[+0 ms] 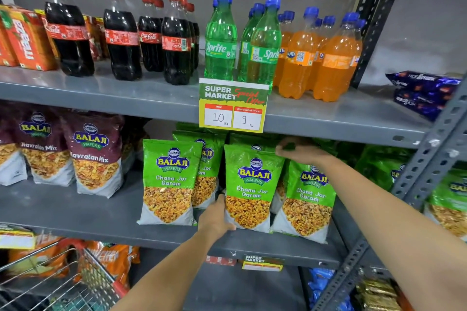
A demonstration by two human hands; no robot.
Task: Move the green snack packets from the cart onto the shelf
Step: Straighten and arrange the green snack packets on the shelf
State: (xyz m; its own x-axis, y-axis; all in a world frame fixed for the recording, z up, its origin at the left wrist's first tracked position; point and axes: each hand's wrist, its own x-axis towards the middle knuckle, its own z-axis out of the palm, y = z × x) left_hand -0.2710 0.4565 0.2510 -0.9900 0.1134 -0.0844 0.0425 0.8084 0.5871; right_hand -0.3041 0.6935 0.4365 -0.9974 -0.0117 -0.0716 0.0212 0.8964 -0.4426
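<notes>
Several green Balaji Chana Jor Garam packets stand on the middle grey shelf (101,222). The middle green packet (250,184) stands upright between my hands. My left hand (216,218) grips its lower left edge. My right hand (300,150) holds its top right corner, under the upper shelf. Another green packet (169,182) stands to its left and one more green packet (307,199) to its right, with others behind them. The wire cart (58,283) shows at the bottom left; no green packets are visible in it.
Maroon Navratan Mix packets (93,154) fill the shelf's left part. Cola, Sprite and Fanta bottles line the upper shelf above a price tag (233,106). A perforated grey upright (429,159) stands at right, with more green packets beyond it. Orange packets lie behind the cart.
</notes>
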